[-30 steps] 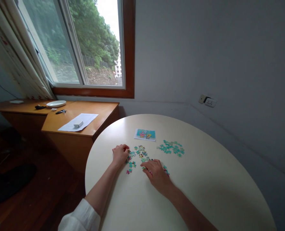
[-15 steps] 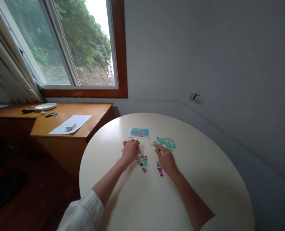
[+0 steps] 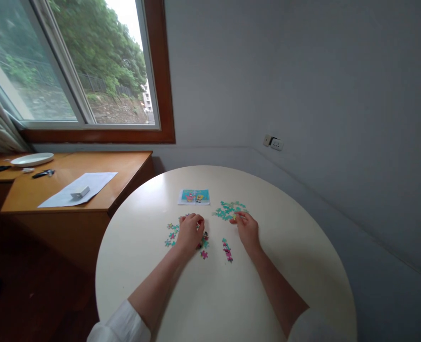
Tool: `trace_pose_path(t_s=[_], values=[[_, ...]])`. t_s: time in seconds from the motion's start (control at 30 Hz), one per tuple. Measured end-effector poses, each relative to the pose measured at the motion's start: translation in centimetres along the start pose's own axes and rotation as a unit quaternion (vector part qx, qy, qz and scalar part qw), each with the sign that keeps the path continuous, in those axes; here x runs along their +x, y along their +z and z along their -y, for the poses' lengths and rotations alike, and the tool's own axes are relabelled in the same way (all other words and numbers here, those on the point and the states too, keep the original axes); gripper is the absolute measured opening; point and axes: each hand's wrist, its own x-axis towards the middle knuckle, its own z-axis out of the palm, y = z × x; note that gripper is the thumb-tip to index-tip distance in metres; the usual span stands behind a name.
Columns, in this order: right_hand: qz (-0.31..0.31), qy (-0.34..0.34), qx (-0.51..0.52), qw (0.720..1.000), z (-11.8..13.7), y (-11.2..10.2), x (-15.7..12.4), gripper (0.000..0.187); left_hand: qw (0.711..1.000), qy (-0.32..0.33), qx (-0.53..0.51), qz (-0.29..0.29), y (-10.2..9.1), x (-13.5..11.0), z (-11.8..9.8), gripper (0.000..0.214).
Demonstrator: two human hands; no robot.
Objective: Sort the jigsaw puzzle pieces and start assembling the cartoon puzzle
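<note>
Between the curled fingertips of my right hand is a yellow-green puzzle piece. This hand is at the near right edge of a spread of teal puzzle pieces. My left hand hovers over or rests on a mixed heap of puzzle pieces, its fingers bent together; what they hold, if anything, is hidden. Joined pink and teal pieces form a short strip between my forearms. A single pink piece lies below my left hand. Beyond the hands is a picture card with cartoon figures.
The round cream table carries all the pieces. To the left, a wooden desk holds a paper sheet, a small white box and a white plate. A wall socket is beyond the table.
The view has turned right, so everything sits further left. My left hand has drawn nearer me, uncovering pieces at its left. My right hand, still pinching the yellow-green piece, has shifted right along the teal pieces.
</note>
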Motion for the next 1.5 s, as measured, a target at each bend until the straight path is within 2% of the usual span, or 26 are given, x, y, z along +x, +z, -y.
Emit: trace_pose_path(t_s=[0.17,0.3,0.5,0.77,1.07,1.27,1.5], values=[[-0.006,0.016,0.032,0.999,-0.2,-0.4,0.4,0.041,1.0,0.01,-0.005,-0.002,0.3,0.2,0.2,0.017],[-0.023,0.007,0.055,0.998,-0.3,-0.6,0.5,0.038,0.999,-0.009,-0.012,-0.045,-0.1,0.5,1.1,0.018],[0.003,0.004,0.052,0.999,-0.6,-0.6,0.6,0.039,0.995,-0.055,-0.023,-0.08,-1.4,1.3,3.1,0.018],[0.024,-0.005,0.039,0.999,-0.7,-0.7,0.6,0.043,0.978,-0.136,-0.095,-0.129,-2.1,1.9,6.1,0.021],[0.025,0.002,0.062,0.998,-0.5,-0.7,0.7,0.037,0.974,-0.134,-0.125,-0.131,-1.8,1.8,6.3,0.023],[0.028,-0.022,0.065,0.997,-0.7,-0.8,0.7,0.036,0.975,-0.131,-0.127,-0.124,-1.7,1.9,6.3,0.023],[0.038,-0.05,0.001,0.998,-1.1,-1.2,0.8,0.031,0.974,-0.128,-0.138,-0.123,-1.5,1.9,6.3,0.023]])
